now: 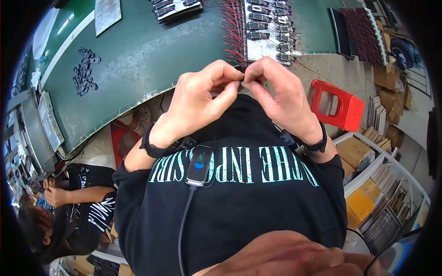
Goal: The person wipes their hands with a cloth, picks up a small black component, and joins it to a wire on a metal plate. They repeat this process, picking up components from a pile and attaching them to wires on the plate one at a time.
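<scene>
My left hand [198, 97] and my right hand [282, 94] meet fingertip to fingertip in front of my chest, at the near edge of the green table. Thumb and forefinger of each are pinched together. Whatever lies between the tips is too small and covered to make out. Just beyond them stands a white tray [262, 47] bearing rows of small black devices [258, 35]. Thin red wires [234, 34] stick out thickly along its left side.
A pile of black parts [84, 73] lies on the green table [138, 55]. Another loaded tray [177, 10] sits at the far edge. To the right are a red stool [349, 112] and a shelf with cartons [357, 152]. A co-worker [78, 207] sits at the left.
</scene>
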